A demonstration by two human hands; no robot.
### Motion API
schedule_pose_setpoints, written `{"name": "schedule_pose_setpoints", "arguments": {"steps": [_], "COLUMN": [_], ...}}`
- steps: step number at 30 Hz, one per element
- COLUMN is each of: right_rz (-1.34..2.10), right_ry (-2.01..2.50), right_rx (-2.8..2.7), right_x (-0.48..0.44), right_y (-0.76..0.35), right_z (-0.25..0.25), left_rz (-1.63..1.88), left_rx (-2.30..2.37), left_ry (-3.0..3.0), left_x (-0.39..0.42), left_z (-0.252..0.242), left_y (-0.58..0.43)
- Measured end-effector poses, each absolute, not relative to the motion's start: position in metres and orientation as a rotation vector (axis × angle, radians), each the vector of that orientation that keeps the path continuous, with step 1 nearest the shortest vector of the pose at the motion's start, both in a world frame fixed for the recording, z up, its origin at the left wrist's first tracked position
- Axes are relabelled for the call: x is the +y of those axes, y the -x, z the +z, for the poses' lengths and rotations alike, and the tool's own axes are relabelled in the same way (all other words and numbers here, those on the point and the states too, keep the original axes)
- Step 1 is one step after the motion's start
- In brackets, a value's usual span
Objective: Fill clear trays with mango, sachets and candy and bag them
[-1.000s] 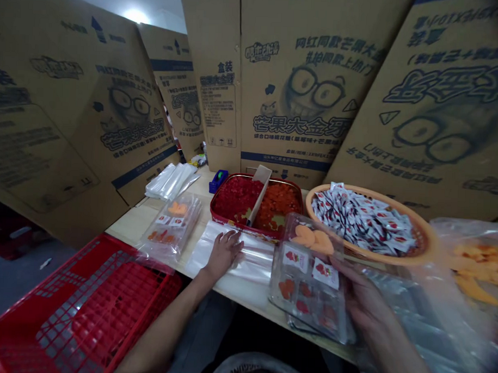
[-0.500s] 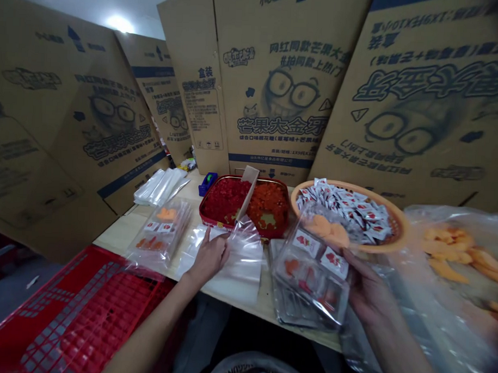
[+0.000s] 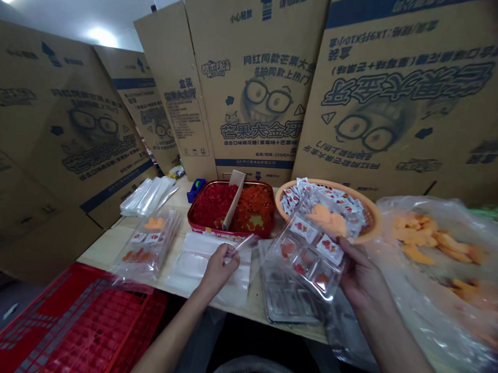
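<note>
My left hand (image 3: pixel 220 268) is closed on the edge of a clear plastic bag (image 3: pixel 243 244), above a stack of flat clear bags (image 3: pixel 193 263). In my right hand (image 3: pixel 358 274) is a clear compartment tray (image 3: pixel 308 248), tilted and gripped at its right edge. Orange pieces lie in its upper part, printed sachets in the middle and red and orange pieces in the lower cups. Beneath it, empty clear trays (image 3: pixel 288 305) lie stacked on the table. Left of the bags, filled trays in clear bags (image 3: pixel 149 243) are piled.
Behind the bags stands a red tin (image 3: pixel 231 235) of red and orange pieces, split by a cardboard divider. An orange basket (image 3: pixel 372 223) holds sachets. A large plastic bag (image 3: pixel 429 280) of orange pieces lies right. A red crate (image 3: pixel 81 322) stands lower left; cardboard boxes (image 3: pixel 253 61) wall the back.
My left hand has gone from pointing over the bags to gripping a bag's edge and lifting it. The tray stays in my right hand. The view has shifted slightly right.
</note>
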State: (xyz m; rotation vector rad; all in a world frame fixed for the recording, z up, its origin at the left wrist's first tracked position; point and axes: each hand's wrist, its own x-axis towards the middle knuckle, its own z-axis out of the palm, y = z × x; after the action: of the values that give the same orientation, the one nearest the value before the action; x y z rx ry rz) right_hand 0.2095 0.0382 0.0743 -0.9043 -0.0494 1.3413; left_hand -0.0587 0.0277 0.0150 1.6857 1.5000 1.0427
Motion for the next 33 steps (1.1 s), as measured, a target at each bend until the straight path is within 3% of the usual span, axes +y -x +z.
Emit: {"name": "schedule_pose_setpoints", "arguments": {"steps": [12, 21, 33], "right_rz": [1.283, 1.242, 1.269], "right_ry": [0.801, 0.790, 0.591], "right_rx": [-0.156, -0.200, -0.236], "right_x": [0.045, 0.053, 0.084], "right_y": [-0.216, -0.218, -0.209], "right_z": [0.061, 0.045, 0.081], "left_rz": [1.034, 0.995, 1.140], "left_rx": [1.390, 1.218, 1.237], "left_ry": [-1.339, -0.590, -0.950], "left_x": [0.022, -0.006, 0.013], "left_z": [-0.002, -0.005, 0.019], "left_y": [0.030, 0.004, 0.002]}}
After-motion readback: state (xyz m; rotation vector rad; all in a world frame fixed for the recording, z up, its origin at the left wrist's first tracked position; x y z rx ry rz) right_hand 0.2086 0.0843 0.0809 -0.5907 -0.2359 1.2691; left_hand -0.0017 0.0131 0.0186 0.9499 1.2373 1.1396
